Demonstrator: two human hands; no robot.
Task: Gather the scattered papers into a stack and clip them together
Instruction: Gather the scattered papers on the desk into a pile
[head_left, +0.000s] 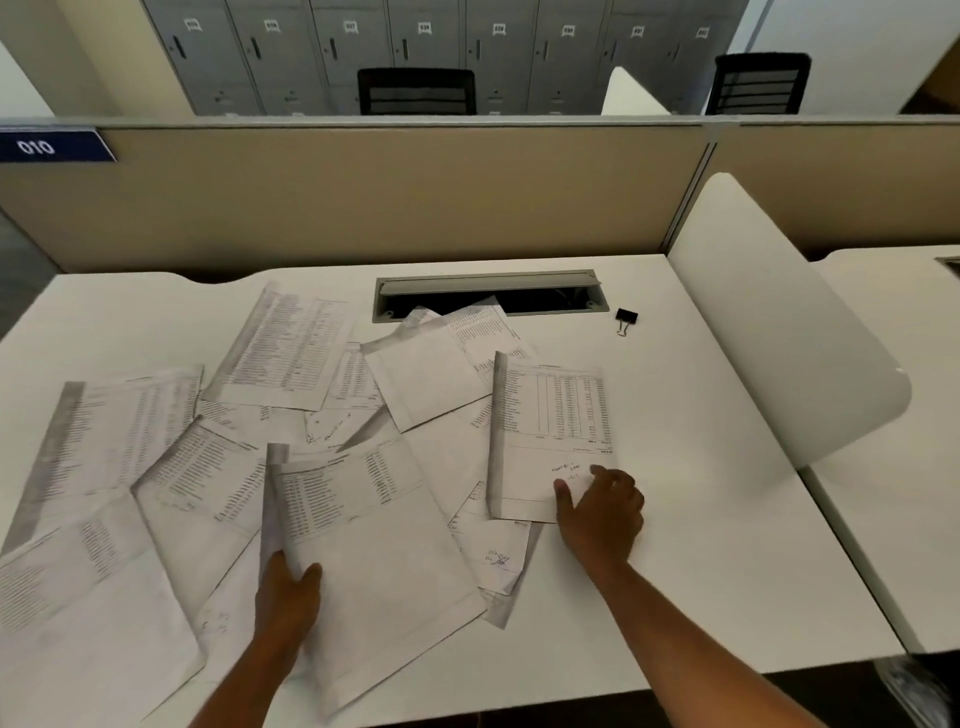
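Observation:
Several printed sheets (280, 353) lie scattered and overlapping across the white desk (701, 545). My left hand (288, 592) grips the lower left edge of one printed sheet (374, 525), thumb on top, and its left margin curls upward. My right hand (597, 512) pinches the bottom right corner of another sheet (550, 415) with a table and handwriting on it. A black binder clip (626, 318) sits alone on the desk at the back right, apart from both hands.
An open cable slot (488, 296) is set into the back of the desk, with paper corners over its front lip. A white divider panel (769, 332) bounds the right side. A beige partition (363, 197) stands behind.

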